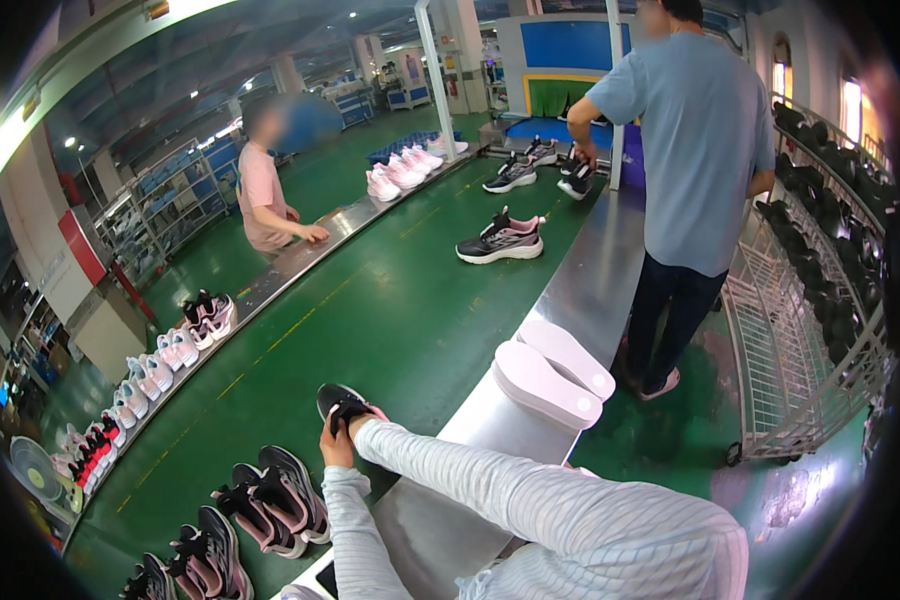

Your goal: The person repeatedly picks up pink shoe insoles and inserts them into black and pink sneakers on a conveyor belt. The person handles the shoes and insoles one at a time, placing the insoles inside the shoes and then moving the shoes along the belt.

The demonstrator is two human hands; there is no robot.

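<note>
A black sneaker (339, 400) with a pink inside is held over the green conveyor belt, near its close edge. My left hand (337, 446) is closed on the heel end of this sneaker. Right beside it, my right hand (357, 424) also grips the sneaker, with most of its fingers hidden by the shoe and the cuff. Both forearms wear light striped sleeves. Left of my hands, several black-and-pink sneakers (278, 500) stand on the belt. A pair of white shoe soles (547, 384) lies on the metal ledge to my right.
Another black sneaker (502, 240) sits farther up the belt. A co-worker in blue (697, 150) handles shoes at the far right, beside a wire rack (785, 340). Across the belt stands a person in pink (262, 200). Rows of pale sneakers (148, 377) line the far ledge.
</note>
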